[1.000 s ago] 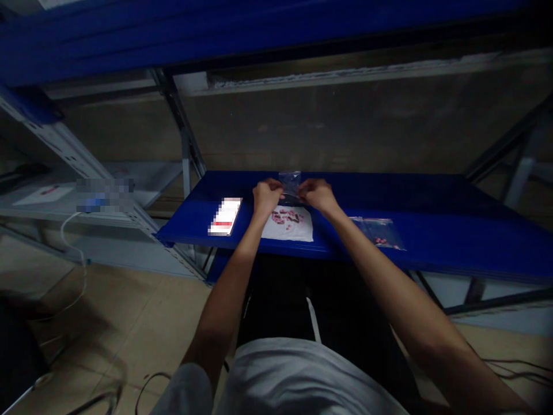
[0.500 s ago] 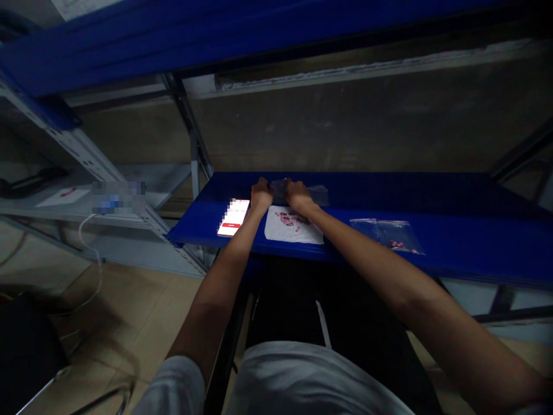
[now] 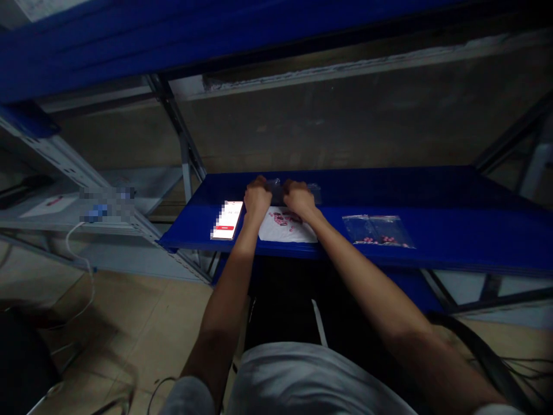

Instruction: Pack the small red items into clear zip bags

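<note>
My left hand is closed on the left side of a clear plastic bag, and my right hand is closed a little to its right on the same clear plastic. More of that plastic shows beyond my right knuckles. Just in front of both hands lies a white cloth or paper sheet with several small pink and dark red pieces scattered on it. My fingertips are mostly hidden behind the backs of my hands.
Left of the sheet lies a phone with a lit screen. Two clear zip bags with pink pieces inside rest to the right on the blue shelf. A blue upper shelf hangs above, and a metal upright stands left.
The view has shifted slightly, so the shelf things sit further left. My right forearm uncovers more of the zip bags. Both hands stay closed on the plastic.
</note>
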Demonstrator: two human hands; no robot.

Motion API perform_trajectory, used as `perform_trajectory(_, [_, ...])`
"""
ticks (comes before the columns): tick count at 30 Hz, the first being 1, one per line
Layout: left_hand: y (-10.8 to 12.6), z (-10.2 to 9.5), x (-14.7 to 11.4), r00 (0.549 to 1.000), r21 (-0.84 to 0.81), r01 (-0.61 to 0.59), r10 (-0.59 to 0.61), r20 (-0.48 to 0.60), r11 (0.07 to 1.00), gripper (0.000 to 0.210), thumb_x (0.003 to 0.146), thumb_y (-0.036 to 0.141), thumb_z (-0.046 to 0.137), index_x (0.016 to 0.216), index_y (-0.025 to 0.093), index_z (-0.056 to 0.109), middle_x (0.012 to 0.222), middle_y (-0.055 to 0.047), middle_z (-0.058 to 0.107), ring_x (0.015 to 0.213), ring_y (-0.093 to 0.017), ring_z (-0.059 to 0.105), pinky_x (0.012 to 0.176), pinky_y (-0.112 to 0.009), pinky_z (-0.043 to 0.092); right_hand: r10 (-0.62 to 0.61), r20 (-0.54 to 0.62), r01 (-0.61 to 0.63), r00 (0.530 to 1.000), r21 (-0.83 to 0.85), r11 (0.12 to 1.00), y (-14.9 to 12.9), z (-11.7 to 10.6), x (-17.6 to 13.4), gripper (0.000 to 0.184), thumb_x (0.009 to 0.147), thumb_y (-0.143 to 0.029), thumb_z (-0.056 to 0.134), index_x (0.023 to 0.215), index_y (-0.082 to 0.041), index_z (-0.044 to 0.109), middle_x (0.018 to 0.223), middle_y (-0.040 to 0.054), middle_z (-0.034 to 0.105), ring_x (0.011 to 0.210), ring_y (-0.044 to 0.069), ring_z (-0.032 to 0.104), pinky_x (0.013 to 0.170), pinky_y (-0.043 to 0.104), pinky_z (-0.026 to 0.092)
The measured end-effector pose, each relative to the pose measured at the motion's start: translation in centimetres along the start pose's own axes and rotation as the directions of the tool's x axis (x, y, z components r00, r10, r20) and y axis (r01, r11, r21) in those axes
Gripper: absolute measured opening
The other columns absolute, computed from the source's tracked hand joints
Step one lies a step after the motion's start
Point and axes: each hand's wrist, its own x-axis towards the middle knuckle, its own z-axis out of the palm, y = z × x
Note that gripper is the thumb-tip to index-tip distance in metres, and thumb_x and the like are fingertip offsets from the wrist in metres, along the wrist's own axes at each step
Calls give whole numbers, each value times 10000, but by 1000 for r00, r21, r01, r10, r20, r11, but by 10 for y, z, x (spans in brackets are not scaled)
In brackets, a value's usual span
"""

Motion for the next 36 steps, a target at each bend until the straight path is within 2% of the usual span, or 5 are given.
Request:
perform_trajectory(7, [92,22,-81,940,-237,-284,318,120,929,262,989,96,523,1172,161,697,1116,-132,738,1066,-240,700,1022,-363,532,274,-370,-203,888,221,954,82,-28,-101,270,967,-308,550,1073,-190,769,971,136,793,950,296,742,835,360,522])
perform_trajectory(13, [139,84,-117,847,-204,-336,390,361,920,313,1001,222,596,1283,125,692,1264,-176,666,1127,-282,681,1021,-375,549,427,-359,-386,830,183,904,150,-42,-154,242,896,-269,584,996,-170,781,870,146,788,838,297,741,749,348,495])
perform_trajectory(22, [133,112,-109,875,-94,-306,319,365,947,236,995,161,538,1107,177,745,1199,-140,682,1053,-243,698,966,-349,568,370,-260,-339,892,159,927,162,-40,-159,243,887,-211,525,961,-166,753,827,134,774,820,277,744,737,324,480])
perform_trajectory(31, [124,93,-104,931,-311,-121,217,295,943,172,919,91,580,868,198,703,948,-118,747,931,-255,720,915,-392,559,382,-183,-269,906,448,853,144,-36,-148,183,859,-208,558,936,-198,723,709,59,753,617,217,703,628,309,511])
perform_trajectory(36, [121,66,-114,964,-542,17,130,231,840,115,880,139,676,797,219,671,845,-33,751,823,-193,722,841,-320,563,352,-152,-194,923,605,772,134,-31,-142,255,918,-419,591,898,-191,703,738,66,760,581,196,685,570,294,520])
